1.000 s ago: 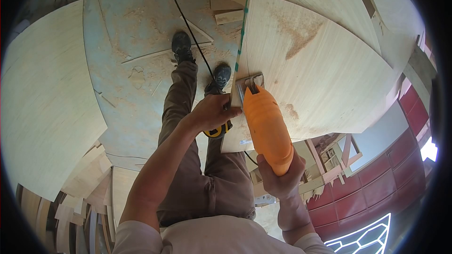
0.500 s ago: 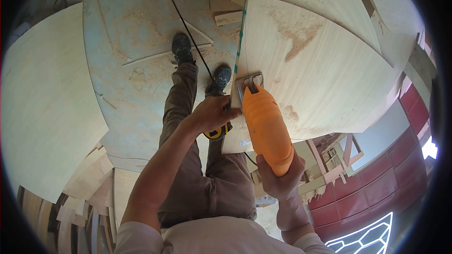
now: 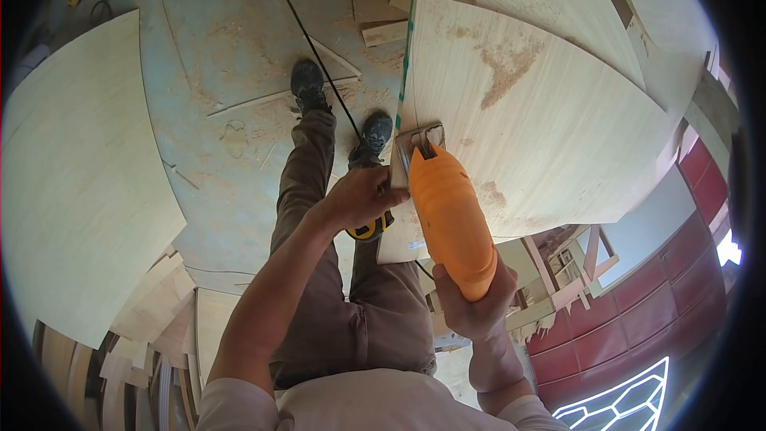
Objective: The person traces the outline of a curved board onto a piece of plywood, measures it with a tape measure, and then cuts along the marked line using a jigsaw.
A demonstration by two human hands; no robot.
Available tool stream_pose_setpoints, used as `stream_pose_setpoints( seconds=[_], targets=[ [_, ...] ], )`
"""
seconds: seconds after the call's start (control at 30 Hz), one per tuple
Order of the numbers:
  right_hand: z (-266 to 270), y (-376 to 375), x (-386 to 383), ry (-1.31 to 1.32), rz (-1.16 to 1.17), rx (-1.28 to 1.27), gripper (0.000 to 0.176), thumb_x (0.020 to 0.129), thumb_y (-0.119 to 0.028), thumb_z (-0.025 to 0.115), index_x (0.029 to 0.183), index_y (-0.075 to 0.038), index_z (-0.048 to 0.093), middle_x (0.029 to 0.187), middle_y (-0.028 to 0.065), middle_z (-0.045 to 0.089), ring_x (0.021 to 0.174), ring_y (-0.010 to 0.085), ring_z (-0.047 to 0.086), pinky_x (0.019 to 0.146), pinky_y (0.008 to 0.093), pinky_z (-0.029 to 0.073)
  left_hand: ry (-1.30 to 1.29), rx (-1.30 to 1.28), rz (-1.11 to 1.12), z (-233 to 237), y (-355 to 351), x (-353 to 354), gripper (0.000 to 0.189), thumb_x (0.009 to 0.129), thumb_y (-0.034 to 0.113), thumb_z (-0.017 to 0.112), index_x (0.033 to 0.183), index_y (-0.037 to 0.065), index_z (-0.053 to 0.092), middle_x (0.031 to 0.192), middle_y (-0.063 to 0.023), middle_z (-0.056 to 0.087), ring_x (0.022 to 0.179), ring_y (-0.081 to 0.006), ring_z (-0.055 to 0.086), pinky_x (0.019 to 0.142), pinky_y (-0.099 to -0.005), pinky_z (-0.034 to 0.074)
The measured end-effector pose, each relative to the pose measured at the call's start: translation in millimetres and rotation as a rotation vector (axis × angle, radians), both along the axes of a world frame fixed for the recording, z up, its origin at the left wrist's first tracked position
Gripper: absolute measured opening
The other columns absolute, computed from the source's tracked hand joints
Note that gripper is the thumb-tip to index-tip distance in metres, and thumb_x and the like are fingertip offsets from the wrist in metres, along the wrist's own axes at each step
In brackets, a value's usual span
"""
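Observation:
An orange jigsaw [image 3: 455,215] rests with its metal base plate [image 3: 416,144] on a pale wooden board [image 3: 550,128], close to the board's left edge. My right hand [image 3: 479,295] is wrapped round the rear of the jigsaw's body. At the board's left edge, beside the base plate, my left hand [image 3: 361,195] grips the wood with the thumb on top; its other fingers are partly hidden. Just below that hand shows a yellow and black tape measure [image 3: 369,229], partly covered. The jigsaw's blade cannot be made out.
Sawdust and thin wood strips [image 3: 251,102] lie on the floor around my feet. A black cable [image 3: 307,36] runs across it. A large panel [image 3: 80,168] stands at left, offcuts [image 3: 152,311] below it. More boards [image 3: 550,0] lie at the far right. Wooden frames [image 3: 558,271] are at right.
The view has shifted very slightly. Both hands and the jigsaw keep nearly the same place on the board.

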State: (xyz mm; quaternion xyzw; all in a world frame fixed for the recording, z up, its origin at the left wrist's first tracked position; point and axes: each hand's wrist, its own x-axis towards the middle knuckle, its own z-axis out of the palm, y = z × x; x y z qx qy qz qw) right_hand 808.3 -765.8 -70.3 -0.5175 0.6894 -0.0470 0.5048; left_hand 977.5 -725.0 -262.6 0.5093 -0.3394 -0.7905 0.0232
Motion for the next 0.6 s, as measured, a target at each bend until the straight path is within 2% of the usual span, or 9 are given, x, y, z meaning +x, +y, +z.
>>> stream_pose_setpoints(
  seconds=[0.6],
  targets=[
    [0.5, -6.6, 4.2, -0.01, 0.003, 0.007, 0.031, 0.078, -0.007, 0.084, 0.096, 0.005, 0.062, 0.078, 0.0123, 0.071, 0.065, 0.0222, 0.074, 0.058, 0.032, 0.057, 0.015, 0.048, -0.017, 2.2, -4.0, 1.1, 0.041, 0.093, 0.038, 0.073, 0.103, -0.001, 0.07, 0.085, -0.0167, 0.073, 0.082, -0.0292, 0.074, 0.075, -0.0422, 0.055]
  ],
)
